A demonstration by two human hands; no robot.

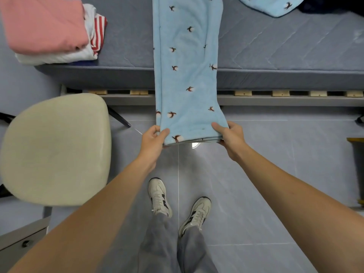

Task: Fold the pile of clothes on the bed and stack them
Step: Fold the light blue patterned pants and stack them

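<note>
Here, both hands grasp the near end of a pair of light blue pyjama trousers (187, 75) printed with small dark sprigs. The left hand (152, 139) pinches the left corner of the hem, thumb on top and fingers underneath; the right hand (229, 137) holds the right corner the same way. The trousers are folded lengthwise — layered edges show at the hem — and stretch from the hands, out over the floor, up across the edge of the grey mattress (275, 48) and on past the top of the view.

At the mattress's left corner lies a stack of folded clothes (53, 32): a pink piece on top, white fabric under it, and a red-and-white striped piece showing at the right side. At the upper right, well apart from the stack, a second light blue garment (273, 5) in the same print lies on the mattress, with something dark just beside it.

A cream chair seat (57, 148) stands left of the arms. Below, on the grey tiled floor (275, 154), are the person's white sneakers (159, 197) and grey trousers — partly hidden by the forearms.
</note>
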